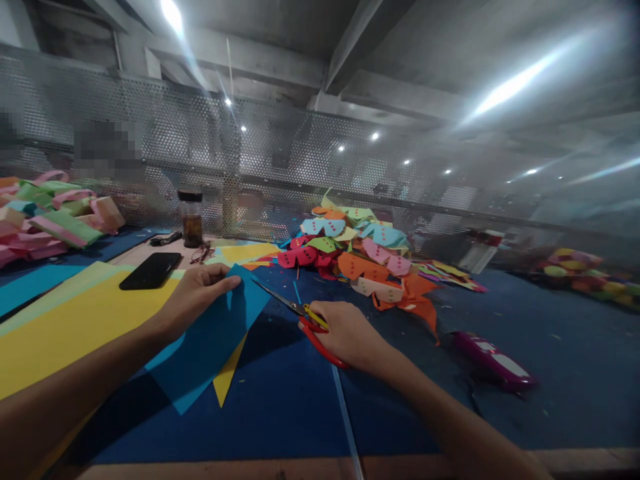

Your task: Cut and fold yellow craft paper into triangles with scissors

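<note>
My left hand (203,297) pinches the top edge of a blue sheet of paper (215,347), which hangs tilted above the dark blue table. In my right hand (345,333) is a pair of scissors (315,323) with red and yellow handles, fingers wrapped round them. The blades point left, their tips at the blue sheet's upper right edge; I cannot tell whether they touch it. A pointed piece of yellow paper (231,373) shows below the blue sheet. Large yellow sheets (100,320) lie under and beside my left forearm.
A black phone (151,271) lies on the sheets, a lidded jar (192,220) behind it. Folded, dotted paper shapes (367,267) are heaped past my right hand. A purple device (493,360) lies at right, colored paper strips (55,213) at far left. A perforated metal screen (270,160) closes the back.
</note>
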Available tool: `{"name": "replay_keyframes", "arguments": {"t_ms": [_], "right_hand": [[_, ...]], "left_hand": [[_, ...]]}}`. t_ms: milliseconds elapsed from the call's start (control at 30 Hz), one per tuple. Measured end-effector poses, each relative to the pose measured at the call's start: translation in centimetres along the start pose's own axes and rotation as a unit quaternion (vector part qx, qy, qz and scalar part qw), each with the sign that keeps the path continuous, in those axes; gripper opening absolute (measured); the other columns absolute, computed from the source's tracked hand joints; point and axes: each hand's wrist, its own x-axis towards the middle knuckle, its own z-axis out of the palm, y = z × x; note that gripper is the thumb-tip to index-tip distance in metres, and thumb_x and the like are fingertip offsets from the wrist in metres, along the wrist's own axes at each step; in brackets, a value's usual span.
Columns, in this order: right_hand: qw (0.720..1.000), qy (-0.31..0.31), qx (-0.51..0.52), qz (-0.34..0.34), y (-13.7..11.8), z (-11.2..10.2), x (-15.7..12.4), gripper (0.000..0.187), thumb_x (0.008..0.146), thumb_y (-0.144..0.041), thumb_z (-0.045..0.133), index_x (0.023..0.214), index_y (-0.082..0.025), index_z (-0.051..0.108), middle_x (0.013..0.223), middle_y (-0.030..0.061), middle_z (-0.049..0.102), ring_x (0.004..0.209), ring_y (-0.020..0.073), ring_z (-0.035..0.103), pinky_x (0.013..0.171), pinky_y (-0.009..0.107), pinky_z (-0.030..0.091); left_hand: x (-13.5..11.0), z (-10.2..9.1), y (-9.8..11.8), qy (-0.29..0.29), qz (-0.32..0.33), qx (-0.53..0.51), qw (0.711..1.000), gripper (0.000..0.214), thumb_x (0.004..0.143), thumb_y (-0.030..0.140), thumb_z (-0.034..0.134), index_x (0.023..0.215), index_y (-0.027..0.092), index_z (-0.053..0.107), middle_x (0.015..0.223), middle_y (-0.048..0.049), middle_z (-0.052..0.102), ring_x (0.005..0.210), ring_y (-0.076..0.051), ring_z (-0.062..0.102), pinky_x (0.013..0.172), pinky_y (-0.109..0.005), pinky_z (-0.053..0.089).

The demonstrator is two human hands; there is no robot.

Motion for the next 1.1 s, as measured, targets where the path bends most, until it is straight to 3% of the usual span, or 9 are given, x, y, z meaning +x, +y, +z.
{"name": "replay_keyframes", "arguments": {"t_ms": [1100], "right_hand": [[1.0,-0.006,0.002,-0.005,-0.25,0.35,0.03,0.025,0.095,-0.043,0.057,0.089,-0.019,0.059,0.082,0.0045,0.066,0.074,0.0172,0.06,0.059,0.027,0.023]], "left_hand": [[0.15,-0.15,-0.71,-0.014,0.007,0.026,1.0,0.038,0.074,0.053,0.076,0.069,0.02,0.058,0.056,0.0052,0.053,0.046,-0.009,0.045,0.044,-0.02,0.032]]}}
